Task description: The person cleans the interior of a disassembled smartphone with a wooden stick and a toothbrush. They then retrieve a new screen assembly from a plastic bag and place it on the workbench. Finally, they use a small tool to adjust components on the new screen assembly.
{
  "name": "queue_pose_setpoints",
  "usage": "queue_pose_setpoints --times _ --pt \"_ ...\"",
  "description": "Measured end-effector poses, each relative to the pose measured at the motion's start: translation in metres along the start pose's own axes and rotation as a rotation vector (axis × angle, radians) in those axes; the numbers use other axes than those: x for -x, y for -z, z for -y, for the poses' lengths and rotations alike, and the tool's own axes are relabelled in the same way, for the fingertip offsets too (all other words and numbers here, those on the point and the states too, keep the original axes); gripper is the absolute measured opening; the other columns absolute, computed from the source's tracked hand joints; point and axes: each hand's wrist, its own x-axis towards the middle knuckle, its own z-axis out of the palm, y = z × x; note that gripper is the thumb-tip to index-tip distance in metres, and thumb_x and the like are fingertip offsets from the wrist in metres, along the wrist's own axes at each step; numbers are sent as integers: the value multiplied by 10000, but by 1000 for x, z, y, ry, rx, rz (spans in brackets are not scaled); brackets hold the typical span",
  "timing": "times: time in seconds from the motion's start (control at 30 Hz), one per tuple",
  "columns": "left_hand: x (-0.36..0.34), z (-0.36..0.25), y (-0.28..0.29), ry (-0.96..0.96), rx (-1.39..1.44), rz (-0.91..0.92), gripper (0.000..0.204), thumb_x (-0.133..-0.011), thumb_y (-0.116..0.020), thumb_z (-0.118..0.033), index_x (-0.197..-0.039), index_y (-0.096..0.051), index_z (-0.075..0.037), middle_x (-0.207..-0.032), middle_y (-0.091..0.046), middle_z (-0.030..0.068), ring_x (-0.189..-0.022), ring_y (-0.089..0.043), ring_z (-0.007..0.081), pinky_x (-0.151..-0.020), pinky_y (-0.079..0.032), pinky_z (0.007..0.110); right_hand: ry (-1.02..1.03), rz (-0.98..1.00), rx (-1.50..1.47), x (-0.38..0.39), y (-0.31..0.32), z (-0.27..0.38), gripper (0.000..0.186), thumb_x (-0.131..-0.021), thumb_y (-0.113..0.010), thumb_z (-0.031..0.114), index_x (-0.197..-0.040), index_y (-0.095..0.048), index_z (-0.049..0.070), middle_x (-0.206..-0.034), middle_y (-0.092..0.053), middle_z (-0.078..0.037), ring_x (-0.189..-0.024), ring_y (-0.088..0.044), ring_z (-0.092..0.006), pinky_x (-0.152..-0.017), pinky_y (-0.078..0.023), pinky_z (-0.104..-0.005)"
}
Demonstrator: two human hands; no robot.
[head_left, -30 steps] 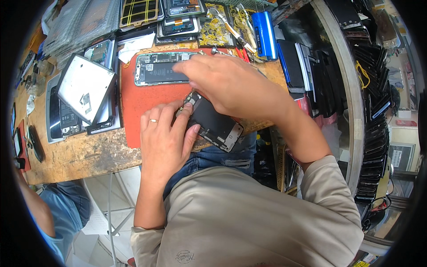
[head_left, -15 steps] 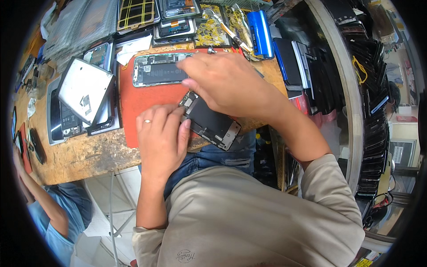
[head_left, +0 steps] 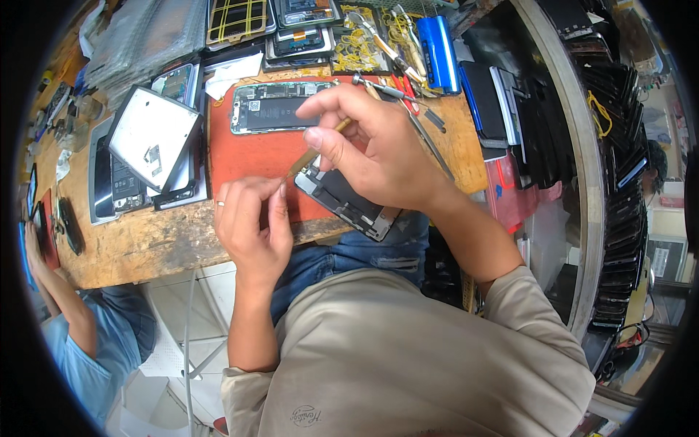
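My right hand (head_left: 364, 142) holds a slim brownish stick-like tool (head_left: 304, 159), its lower end pointing down toward my left fingers. My left hand (head_left: 253, 222) has its thumb and fingertips pinched together right at that tip; whatever is between them is too small to make out. Partly under my right hand lies a phone screen assembly (head_left: 342, 202), its dark inner side up, tilted at the near edge of the red mat (head_left: 226, 156). Farther back on the mat rests an opened phone body (head_left: 273, 116) with a black battery and circuit board showing; my right fingers cover its right end.
Stacked phone parts and a white panel (head_left: 154, 138) stand at the left. Behind are phone trays (head_left: 298, 44), yellow rubber bands (head_left: 357, 44) and a blue cylinder (head_left: 437, 54). A screwdriver (head_left: 382, 89) lies beyond my right hand. Another person's arm (head_left: 62, 295) is at far left.
My left hand has come off the screen assembly and moved left, fingertips now pinched. The brown tool now shows in my right hand, which has turned and opened out somewhat.
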Motion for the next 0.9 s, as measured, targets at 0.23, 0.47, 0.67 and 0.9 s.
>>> queue_pose_setpoints --times 0.23,0.47,0.67,0.9 --pt "10 0 -2 141 71 -157 63 -950 -767 28 -990 -733 -6 -902 -711 128 -822 -677 323 -752 -518 405 -95 -304 -354 -22 -5 -21 234 -1104 -648 65 -1312 -600 -31 -942 -693 -57 -789 -747 -117 -647 -598 -252" --pt "11 4 4 181 -19 -13 149 -1015 -680 -58 -877 -674 -1 -821 -654 127 -752 -598 325 -743 -458 427 -45 -138 -155 -22 -24 -37 217 -1098 -602 22 -1307 -600 -35 -1007 -710 -105 -871 -786 -173 -760 -647 -313" --pt "4 0 1 139 -20 -106 63 -917 -721 -68 -888 -672 -40 -868 -657 96 -840 -592 310 -820 -456 449 -15 -140 -36 -25 -27 -39 208 -1068 -617 8 -1271 -619 -39 -965 -735 -143 -846 -785 -206 -747 -626 -344" --pt "1 -1 -1 170 -178 -49 74 -919 -780 -93 -982 -742 -85 -947 -703 63 -948 -632 283 -932 -442 428 -8 -128 -36 -17 -20 -23 245 -1059 -621 4 -1302 -624 -28 -1029 -744 -145 -898 -773 -210 -776 -622 -349"
